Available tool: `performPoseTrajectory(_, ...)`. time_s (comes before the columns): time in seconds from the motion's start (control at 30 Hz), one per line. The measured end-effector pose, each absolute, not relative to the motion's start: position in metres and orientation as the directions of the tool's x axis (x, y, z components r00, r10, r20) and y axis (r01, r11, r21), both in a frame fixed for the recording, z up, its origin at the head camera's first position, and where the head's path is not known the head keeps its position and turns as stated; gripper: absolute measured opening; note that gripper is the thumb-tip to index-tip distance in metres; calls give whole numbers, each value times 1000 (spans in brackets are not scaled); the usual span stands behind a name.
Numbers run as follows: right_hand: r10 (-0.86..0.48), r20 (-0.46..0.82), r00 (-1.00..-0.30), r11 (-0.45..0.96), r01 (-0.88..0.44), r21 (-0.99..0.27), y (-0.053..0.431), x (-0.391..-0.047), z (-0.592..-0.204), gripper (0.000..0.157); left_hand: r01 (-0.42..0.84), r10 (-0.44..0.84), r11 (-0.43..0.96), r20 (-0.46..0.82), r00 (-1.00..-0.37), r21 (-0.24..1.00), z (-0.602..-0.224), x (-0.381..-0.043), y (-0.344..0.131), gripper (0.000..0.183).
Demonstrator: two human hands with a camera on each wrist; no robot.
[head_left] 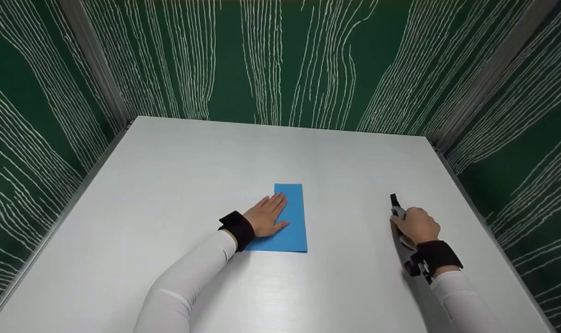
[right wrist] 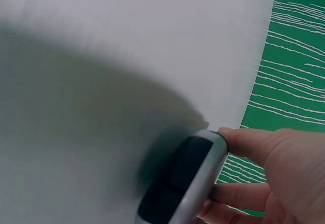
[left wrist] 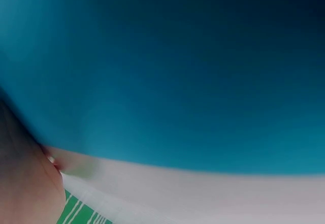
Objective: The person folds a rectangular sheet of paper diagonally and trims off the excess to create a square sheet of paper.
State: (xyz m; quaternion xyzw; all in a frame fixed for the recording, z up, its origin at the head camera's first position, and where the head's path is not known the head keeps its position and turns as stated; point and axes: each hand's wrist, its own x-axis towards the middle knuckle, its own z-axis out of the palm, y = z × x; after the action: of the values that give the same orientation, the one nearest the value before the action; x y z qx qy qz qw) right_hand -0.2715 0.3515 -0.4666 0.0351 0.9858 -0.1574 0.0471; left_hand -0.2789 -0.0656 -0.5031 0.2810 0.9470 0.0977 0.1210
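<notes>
In the head view a sheet of blue paper (head_left: 293, 217) lies on the white table, its left part covered by my left arm. My left hand (head_left: 267, 217) rests flat on it, fingers straight and thumb spread to the side. To the right, my right hand (head_left: 417, 225) grips a silver-and-black stapler (head_left: 399, 212), its dark end pointing away from me. The right wrist view shows the stapler (right wrist: 188, 178) from its dark padded side, with my thumb and fingers at its edge. Blue paper (left wrist: 167, 92) fills most of the left wrist view, blurred and close.
The white table (head_left: 169, 152) spreads around both hands. Green walls with white wavy lines (head_left: 229, 60) stand behind it and at both sides, with grey metal posts (head_left: 98, 60) at the corners. Black straps (head_left: 237, 229) wrap both wrists.
</notes>
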Motion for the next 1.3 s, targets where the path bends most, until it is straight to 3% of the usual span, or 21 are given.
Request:
performPoseTrajectory(0.2,64,-101,-993,953,91,-289,352,-270,-468,47,510,558,822,-176,-811,254,-499,-276,-66,71)
performPoseTrajectory(0.47,44,22,-999,972,38,-233,345,-267,-468,51,515,559,821,-169,-811,247,-511,-282,-66,72)
performPoseTrajectory(0.63,-52,176,-983,979,-85,-186,325,-269,-467,70,520,566,817,-170,-807,250,-510,-282,-66,72)
performPoseTrajectory(0.77,-176,261,-949,957,-226,-180,298,-271,-465,71,521,566,816,-169,-807,249,-509,-282,-66,72)
performPoseTrajectory(1.0,-367,59,-928,882,-368,-294,241,-270,-465,82,519,565,814,-148,-812,262,-510,-282,-66,72)
performPoseTrajectory(1.3,-507,-82,-858,805,-438,-401,181,-266,-474,79,507,551,825,-159,-819,249,-510,-282,-65,73)
